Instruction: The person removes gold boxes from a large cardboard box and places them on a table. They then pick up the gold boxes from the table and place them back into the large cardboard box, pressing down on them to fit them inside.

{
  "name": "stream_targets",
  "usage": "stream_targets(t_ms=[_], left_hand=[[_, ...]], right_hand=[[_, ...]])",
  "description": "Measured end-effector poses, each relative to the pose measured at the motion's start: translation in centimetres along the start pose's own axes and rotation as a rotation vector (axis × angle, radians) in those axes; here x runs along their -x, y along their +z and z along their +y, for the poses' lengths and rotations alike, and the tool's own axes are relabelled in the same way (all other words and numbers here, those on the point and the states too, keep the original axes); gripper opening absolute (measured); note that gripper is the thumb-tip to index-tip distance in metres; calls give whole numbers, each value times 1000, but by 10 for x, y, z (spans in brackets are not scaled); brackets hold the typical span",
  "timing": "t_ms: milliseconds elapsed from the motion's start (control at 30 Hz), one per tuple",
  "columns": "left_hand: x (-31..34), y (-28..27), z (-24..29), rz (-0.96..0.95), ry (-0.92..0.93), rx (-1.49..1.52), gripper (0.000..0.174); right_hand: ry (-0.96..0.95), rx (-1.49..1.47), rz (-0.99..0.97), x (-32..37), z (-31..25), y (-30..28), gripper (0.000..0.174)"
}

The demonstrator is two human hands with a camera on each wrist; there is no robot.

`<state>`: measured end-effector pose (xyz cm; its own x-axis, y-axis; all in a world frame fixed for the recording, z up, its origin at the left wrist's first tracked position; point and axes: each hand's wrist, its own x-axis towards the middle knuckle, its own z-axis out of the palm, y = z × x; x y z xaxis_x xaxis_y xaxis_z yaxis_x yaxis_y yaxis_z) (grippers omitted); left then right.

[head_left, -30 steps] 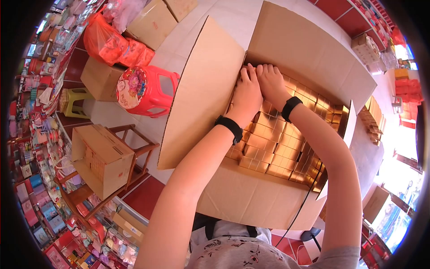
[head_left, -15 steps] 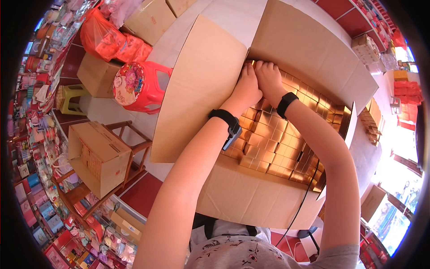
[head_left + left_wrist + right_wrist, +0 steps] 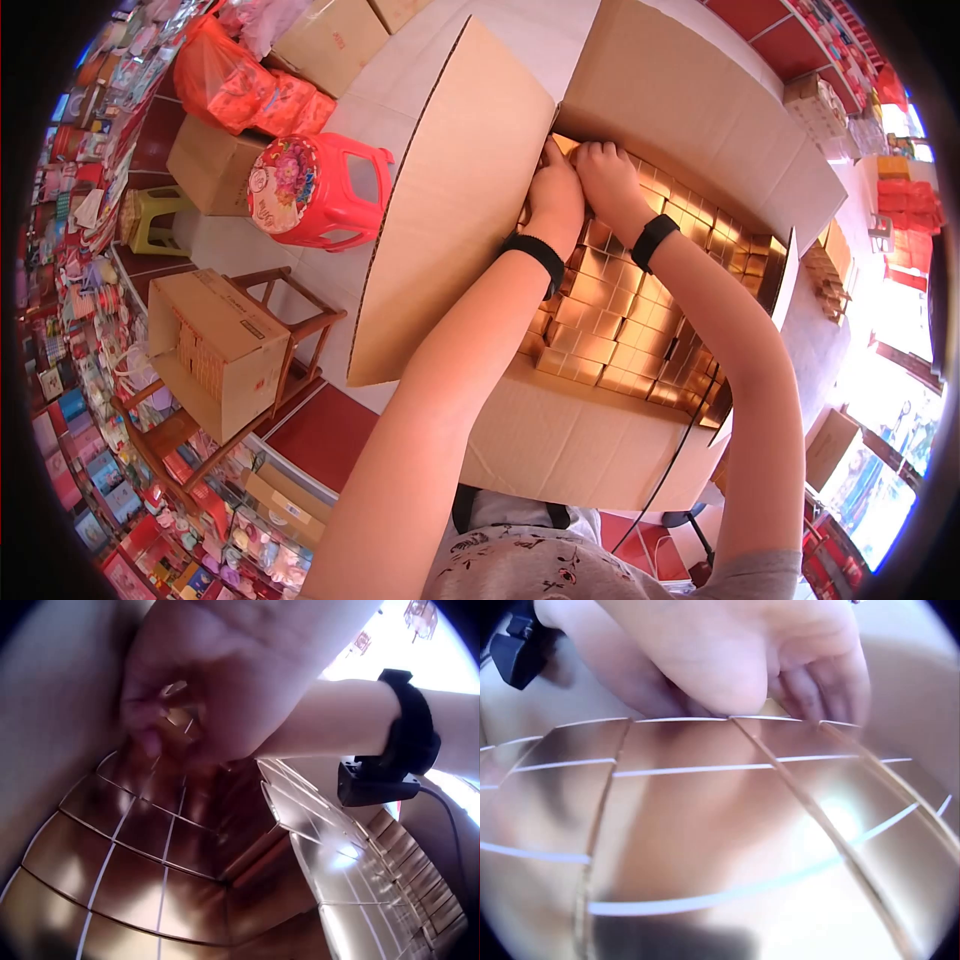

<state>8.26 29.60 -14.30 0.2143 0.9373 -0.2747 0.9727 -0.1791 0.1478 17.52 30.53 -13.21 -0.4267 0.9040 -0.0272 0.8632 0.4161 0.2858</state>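
A large open cardboard carton (image 3: pixel 700 115) holds tight rows of shiny gold boxes (image 3: pixel 610 330). Both hands reach into its far left corner, side by side. My left hand (image 3: pixel 556 196) bends its fingers down along the carton's side wall; in the left wrist view, gold surfaces show through the gap by its curled fingers (image 3: pixel 146 712). I cannot tell whether it grips a box. Beside it my right hand (image 3: pixel 607 182) curls over the row's far end, its thumb and fingers (image 3: pixel 806 694) about a gold box's top edge. A gold top (image 3: pixel 565 143) shows just beyond the hands.
A carton flap (image 3: pixel 455 200) stands up left of the arms. A thin black cable (image 3: pixel 665 470) crosses the near flap. To the left are a red stool (image 3: pixel 340 190), a carton on a wooden chair (image 3: pixel 215 350), and crowded shelves (image 3: pixel 80 400).
The left hand has turned and bent further down at the corner, its wrist shifting slightly right. The right hand stays almost in place. The left flap swung outward, then back toward the arm.
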Motion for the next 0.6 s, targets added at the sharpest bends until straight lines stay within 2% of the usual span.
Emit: stream_targets(t_ms=[33,67,133,167,233,267,333,367,433,467,533,567,600], left_hand=[[-1,3,0,-40,-22,104,60],[-2,7,1,-42,-20,108,60],[3,10,4,-118,-71,121,48],[6,12,3,-121,-66,123,48],[9,20,-1,111,75,9,50],[9,26,-1,112,76,8,50],[12,41,0,298,109,24,56],[12,46,1,296,113,25,56],[16,28,0,107,130,53,60],[19,17,0,113,132,52,60],[36,-15,1,-257,163,-32,60],[50,-29,1,-235,168,-30,60],[59,-32,0,-317,204,217,60]], right_hand=[[-9,34,-27,3,-2,-3,18],[-8,36,-31,5,-3,-6,18],[-67,-79,-72,10,-3,-7,13],[-64,-78,-76,11,-1,-3,13],[-211,-118,-99,13,5,6,15],[-211,-118,-98,13,4,11,15],[-177,-46,-14,14,2,11,15],[-174,-47,-17,15,5,10,15],[-236,-190,-96,13,14,-5,18],[-233,-186,-91,13,22,-15,18],[-278,-345,-385,15,37,-51,26],[-272,-327,-372,21,44,-65,26],[-200,-366,-343,27,53,-68,29]])
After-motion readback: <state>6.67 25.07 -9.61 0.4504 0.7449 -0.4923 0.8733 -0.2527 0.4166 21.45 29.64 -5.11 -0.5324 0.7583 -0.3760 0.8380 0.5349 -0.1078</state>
